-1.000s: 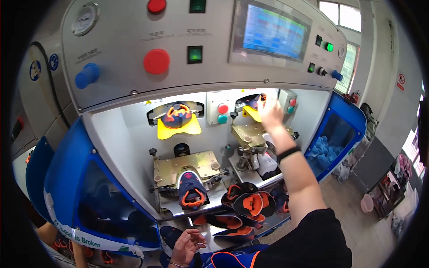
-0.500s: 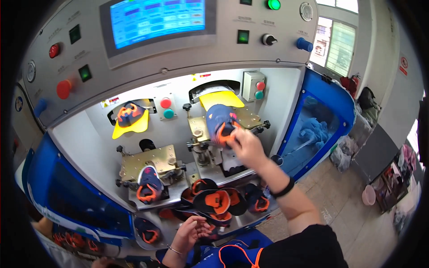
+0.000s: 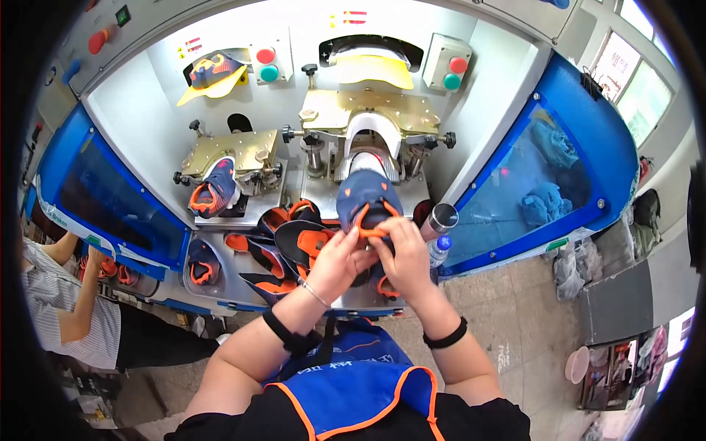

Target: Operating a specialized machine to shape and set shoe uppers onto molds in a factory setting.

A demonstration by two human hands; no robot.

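Both hands meet at the centre of the view, closed together on one navy shoe upper (image 3: 368,198) with orange trim. The left hand (image 3: 337,261) grips its lower edge from seven o'clock, fingers curled tight around the orange collar; the right hand (image 3: 403,257) pinches the same edge from five o'clock, thumb on top. The upper points toward twelve o'clock, its toe just in front of the right mould (image 3: 365,151), a pale rounded form under a brass plate (image 3: 368,110); whether toe and mould touch cannot be told.

At ten o'clock from the hands a second upper (image 3: 213,192) sits on the left mould station, under its own brass plate (image 3: 228,151). Above it, at eleven o'clock, a third upper (image 3: 212,70) rests on a yellow pad (image 3: 198,92). Another yellow pad (image 3: 375,70) hangs at twelve o'clock over the right station. Red and green buttons (image 3: 268,65) sit between the two pads, and another pair (image 3: 456,72) lies at one o'clock.

A pile of uppers (image 3: 272,250) lies on the table (image 3: 353,300) at nine o'clock, touching the left hand. A metal cup (image 3: 440,219) and a bottle (image 3: 438,250) stand just beside the right hand at three o'clock. Blue guards (image 3: 544,176) flank the machine. A person in a striped shirt (image 3: 51,294) stands well apart at eight o'clock.
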